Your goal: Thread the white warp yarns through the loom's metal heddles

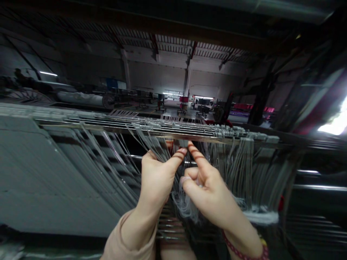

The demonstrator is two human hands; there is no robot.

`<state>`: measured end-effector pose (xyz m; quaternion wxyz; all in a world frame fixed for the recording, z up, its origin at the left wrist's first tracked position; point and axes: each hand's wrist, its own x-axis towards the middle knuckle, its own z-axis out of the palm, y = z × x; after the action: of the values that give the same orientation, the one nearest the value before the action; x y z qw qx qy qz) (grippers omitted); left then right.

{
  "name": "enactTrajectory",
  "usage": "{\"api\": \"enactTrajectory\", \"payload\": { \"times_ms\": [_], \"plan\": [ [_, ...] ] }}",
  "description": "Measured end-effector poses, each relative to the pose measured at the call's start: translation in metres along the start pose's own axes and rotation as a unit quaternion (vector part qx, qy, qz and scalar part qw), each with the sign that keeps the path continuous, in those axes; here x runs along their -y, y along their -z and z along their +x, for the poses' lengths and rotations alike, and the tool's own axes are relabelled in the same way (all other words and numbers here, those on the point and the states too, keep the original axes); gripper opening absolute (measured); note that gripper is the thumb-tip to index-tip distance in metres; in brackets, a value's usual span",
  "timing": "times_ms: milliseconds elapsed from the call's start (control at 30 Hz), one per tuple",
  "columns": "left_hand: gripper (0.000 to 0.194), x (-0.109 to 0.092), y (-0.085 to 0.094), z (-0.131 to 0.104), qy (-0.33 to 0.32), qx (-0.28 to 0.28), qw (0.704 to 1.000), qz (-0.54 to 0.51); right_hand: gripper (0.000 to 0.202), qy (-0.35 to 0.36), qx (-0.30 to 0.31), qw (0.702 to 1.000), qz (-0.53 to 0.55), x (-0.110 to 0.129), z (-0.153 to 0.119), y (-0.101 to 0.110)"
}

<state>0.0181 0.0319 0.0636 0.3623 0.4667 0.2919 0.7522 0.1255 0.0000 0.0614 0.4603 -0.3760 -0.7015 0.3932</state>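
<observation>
My left hand [157, 177] is closed just under the long metal bars [121, 124]. Its thumb and partly hidden fingers pinch thin grey drop wires [183, 143] that hang there. Beside it, my right hand [208, 187] stretches its index finger up to the same strips, touching or nearly touching them. Its thumb and other fingers are curled around a loose bunch of white threads [187, 206], which dangles below. Fine grey-white strands [154, 144] slant down behind my left hand. What lies between the fingertips is partly hidden.
More drop wires [230, 130] crowd the bars to the right, with bundled threads [246, 173] beneath. A wide sheet of pale threads [54, 180] fills the left. Metal rods [320, 187] run at the right. A large white roll [80, 98] lies in the hall beyond.
</observation>
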Motion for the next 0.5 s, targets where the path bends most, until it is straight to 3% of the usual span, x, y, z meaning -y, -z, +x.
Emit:
{"api": "enactTrajectory", "payload": {
  "times_ms": [167, 500],
  "plan": [
    [0.012, -0.0015, 0.0010, -0.0015, 0.031, -0.013, 0.999, -0.025, 0.077, 0.020, -0.038, 0.996, -0.082, -0.0027, -0.0015, -0.0073],
    [0.011, 0.0010, -0.0010, -0.0036, 0.042, -0.001, 0.999, -0.022, 0.077, -0.014, 0.024, 0.998, 0.061, 0.0021, -0.0017, 0.0021]
  ]
}}
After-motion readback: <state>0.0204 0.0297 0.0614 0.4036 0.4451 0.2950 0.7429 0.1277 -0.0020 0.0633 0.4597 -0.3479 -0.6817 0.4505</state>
